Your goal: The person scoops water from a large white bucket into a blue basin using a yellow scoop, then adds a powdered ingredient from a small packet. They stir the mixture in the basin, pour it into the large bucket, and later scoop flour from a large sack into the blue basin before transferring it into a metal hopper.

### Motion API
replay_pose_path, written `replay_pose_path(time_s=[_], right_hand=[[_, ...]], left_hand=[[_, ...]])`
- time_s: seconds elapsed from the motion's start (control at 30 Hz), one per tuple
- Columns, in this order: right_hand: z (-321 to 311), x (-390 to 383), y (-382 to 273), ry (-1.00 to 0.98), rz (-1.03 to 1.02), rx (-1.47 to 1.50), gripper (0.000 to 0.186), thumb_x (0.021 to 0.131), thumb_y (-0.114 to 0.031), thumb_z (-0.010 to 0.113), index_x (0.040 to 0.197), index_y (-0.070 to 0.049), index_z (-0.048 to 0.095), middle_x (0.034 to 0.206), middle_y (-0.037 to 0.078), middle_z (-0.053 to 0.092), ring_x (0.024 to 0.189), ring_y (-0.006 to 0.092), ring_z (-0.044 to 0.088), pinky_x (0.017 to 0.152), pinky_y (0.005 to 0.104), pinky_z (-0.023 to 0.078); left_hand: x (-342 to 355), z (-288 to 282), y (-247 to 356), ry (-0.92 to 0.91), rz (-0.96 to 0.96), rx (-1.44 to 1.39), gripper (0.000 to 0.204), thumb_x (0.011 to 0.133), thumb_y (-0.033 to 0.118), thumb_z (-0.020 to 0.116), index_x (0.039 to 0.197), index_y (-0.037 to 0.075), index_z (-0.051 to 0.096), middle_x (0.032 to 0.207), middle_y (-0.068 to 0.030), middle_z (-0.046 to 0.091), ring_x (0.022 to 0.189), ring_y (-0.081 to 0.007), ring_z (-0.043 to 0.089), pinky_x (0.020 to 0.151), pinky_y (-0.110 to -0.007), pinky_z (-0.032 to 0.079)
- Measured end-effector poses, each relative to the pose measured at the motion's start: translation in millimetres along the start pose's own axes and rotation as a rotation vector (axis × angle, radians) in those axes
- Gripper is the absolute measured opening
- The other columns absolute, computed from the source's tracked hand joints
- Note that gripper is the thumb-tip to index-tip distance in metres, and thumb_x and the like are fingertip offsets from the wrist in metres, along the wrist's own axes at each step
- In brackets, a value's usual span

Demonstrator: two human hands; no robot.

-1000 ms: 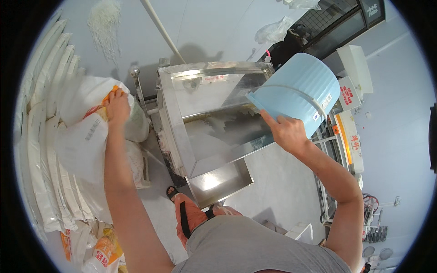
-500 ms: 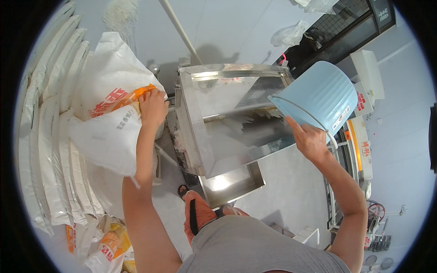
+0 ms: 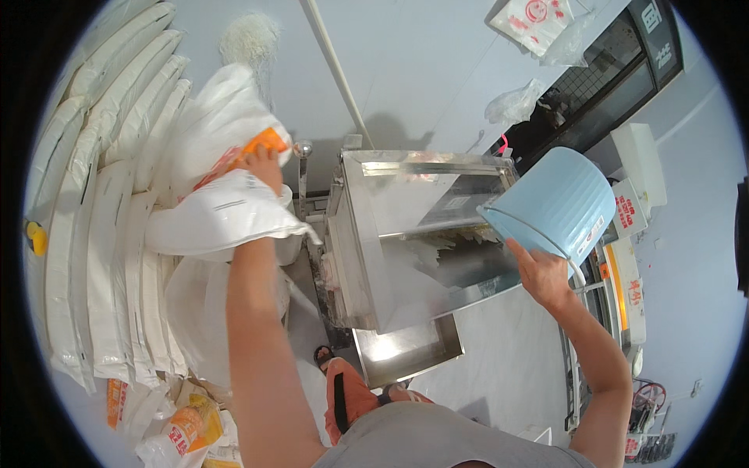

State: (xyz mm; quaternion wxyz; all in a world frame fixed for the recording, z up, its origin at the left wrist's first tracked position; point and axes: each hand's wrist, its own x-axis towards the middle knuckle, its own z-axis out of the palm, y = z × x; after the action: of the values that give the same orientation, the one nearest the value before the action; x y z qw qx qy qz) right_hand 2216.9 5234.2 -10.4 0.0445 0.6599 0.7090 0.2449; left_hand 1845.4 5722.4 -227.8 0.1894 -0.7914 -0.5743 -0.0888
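Note:
My left hand (image 3: pixel 264 168) is closed on the folded mouth of a white woven sack (image 3: pixel 207 222) with orange and red print; a loose flap covers part of the wrist. My right hand (image 3: pixel 542 273) grips a light-blue plastic bucket (image 3: pixel 558 199) low on its side, by the rim and the white wire-and-grip handle. The bucket is tipped over, its mouth facing down-left beside the right edge of a stainless steel box-shaped machine (image 3: pixel 365 269). What the bucket holds is hidden. Wet-looking smears and pale residue mark the machine's top opening.
Stacked white sacks (image 3: pixel 109 265) rise along the left. A shallow steel tray (image 3: pixel 421 351) lies on the floor below the machine. Crumpled packaging (image 3: pixel 187 425) sits at lower left. A pale pole (image 3: pixel 337 70) leans behind. Shelving (image 3: pixel 581 359) stands on the right.
The view has shifted, so most things sit lower and further right. The left hand stays on the sack, whose flap has swung up over the wrist. The bucket stays tipped in the right hand.

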Motion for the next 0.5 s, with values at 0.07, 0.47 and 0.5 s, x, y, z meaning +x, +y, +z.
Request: replay_pose_path(time_s=[0.07, 0.47, 0.5], right_hand=[[0.8, 3.3, -5.5, 0.019, 0.001, 0.001, 0.051, 0.085, -0.002, 0.071, 0.133, -0.019, 0.075, 0.063, 0.002, 0.055, 0.051, 0.0220, 0.058, 0.053, 0.0415, 0.050], [-7.9, 4.1, 10.7, -0.023, 0.016, 0.068, 0.042, 0.092, -0.002, 0.070, 0.132, -0.013, 0.076, 0.063, 0.003, 0.058, 0.052, 0.0223, 0.059, 0.053, 0.0398, 0.049], [-12.0, 4.8, 16.5, -0.028, 0.032, 0.075, 0.042, 0.092, -0.002, 0.070, 0.132, -0.013, 0.076, 0.063, 0.003, 0.059, 0.052, 0.0221, 0.059, 0.054, 0.0398, 0.049]], left_hand=[[-1.9, -10.3, 35.0, -0.084, 0.054, -0.041, 0.046, 0.100, 0.023, 0.061, 0.145, 0.012, 0.061, 0.152, -0.0195, 0.054, 0.133, -0.0388, 0.058, 0.112, -0.057, 0.044], [-251.9, -145.1, 74.0, -0.617, 0.108, -1.415, 0.050, 0.098, 0.043, 0.078, 0.128, 0.003, 0.074, 0.119, -0.0087, 0.075, 0.107, -0.0212, 0.068, 0.096, -0.039, 0.053], [-244.1, -156.8, 70.9, -0.720, 0.018, -1.469, 0.048, 0.100, 0.042, 0.077, 0.125, 0.001, 0.075, 0.112, -0.0060, 0.076, 0.098, -0.0153, 0.068, 0.087, -0.034, 0.054]])
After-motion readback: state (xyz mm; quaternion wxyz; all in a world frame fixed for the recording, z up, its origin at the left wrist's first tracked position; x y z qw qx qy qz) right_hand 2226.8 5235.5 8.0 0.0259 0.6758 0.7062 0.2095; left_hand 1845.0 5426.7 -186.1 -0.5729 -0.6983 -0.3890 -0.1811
